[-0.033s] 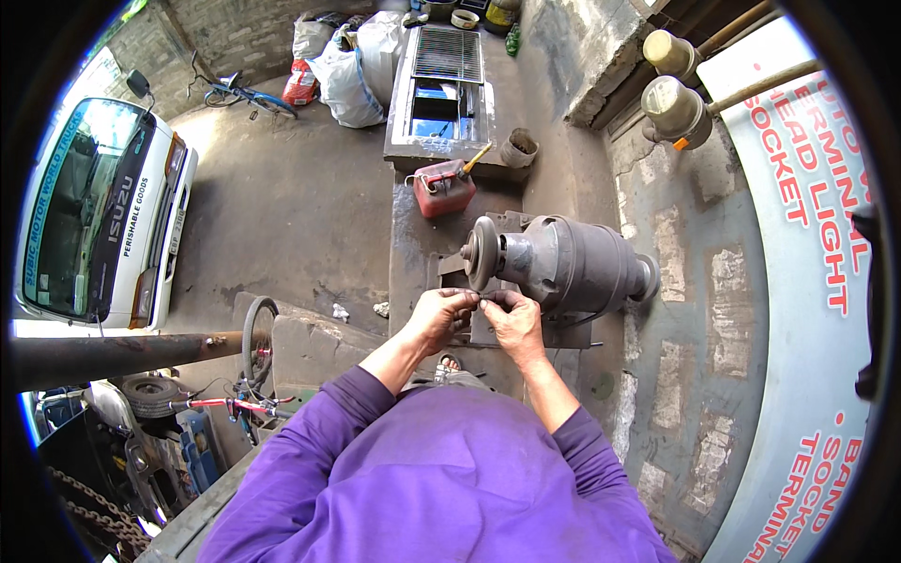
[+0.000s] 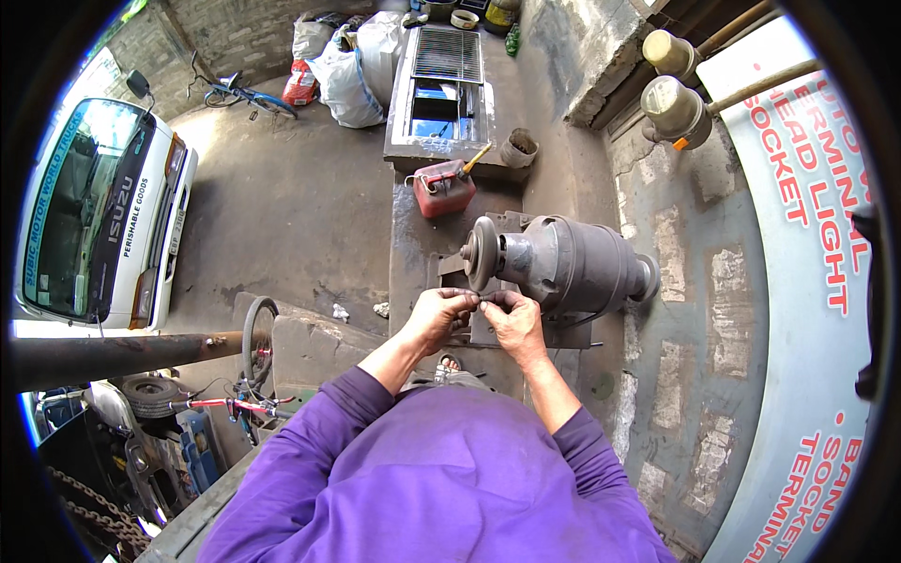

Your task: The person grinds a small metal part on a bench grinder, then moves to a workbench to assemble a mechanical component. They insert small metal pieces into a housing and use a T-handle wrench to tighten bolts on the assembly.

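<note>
A small dark part (image 2: 481, 298) is pinched between the closed fingers of the left hand (image 2: 439, 317) and right hand (image 2: 511, 319), held just below the grinder wheel (image 2: 483, 251) on the worktop (image 2: 413, 235), close for working

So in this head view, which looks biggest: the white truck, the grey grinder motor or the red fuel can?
1. White truck
2. Grey grinder motor
3. Red fuel can
The motor sits nearer the camera, so true sizes differ more.

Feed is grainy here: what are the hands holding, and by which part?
Both hands, left hand and right hand, pinch a small dark piece between fingertips; which part cannot be told.
</note>
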A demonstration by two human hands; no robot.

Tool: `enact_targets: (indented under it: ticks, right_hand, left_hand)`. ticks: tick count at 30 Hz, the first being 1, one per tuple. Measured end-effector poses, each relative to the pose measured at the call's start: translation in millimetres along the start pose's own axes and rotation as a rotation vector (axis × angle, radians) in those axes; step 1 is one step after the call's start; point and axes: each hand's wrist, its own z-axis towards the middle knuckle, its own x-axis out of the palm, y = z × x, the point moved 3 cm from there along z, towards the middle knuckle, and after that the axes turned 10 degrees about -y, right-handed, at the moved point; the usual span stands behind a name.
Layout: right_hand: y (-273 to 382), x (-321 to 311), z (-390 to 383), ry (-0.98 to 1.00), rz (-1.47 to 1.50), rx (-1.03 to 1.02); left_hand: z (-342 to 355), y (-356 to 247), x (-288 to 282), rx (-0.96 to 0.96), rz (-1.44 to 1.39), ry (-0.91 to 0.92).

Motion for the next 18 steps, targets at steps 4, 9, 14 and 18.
enact_targets:
  ticks: [4, 9, 14, 18]
  right_hand:
    - [4.8, -0.9, 0.4, -0.001, 0.003, -0.054]
    - [5.2, 9.3, 0.9, -0.100, -0.058, -0.092]
    - [-1.7, 17.0, 8.5, -0.132, 0.076, -0.102]
    - [-7.6, 22.9, 12.3, -0.174, 0.146, -0.074]
  left_hand:
    - [-0.1, -7.2, 0.0, 0.071, 0.147, 0.032]
    - [12.8, -6.1, 2.7, -0.001, -0.041, 0.041]
    - [19.8, 10.2, 4.7, -0.316, -0.304, 0.002]
    - [20.6, 13.0, 8.5, -0.325, -0.361, -0.049]
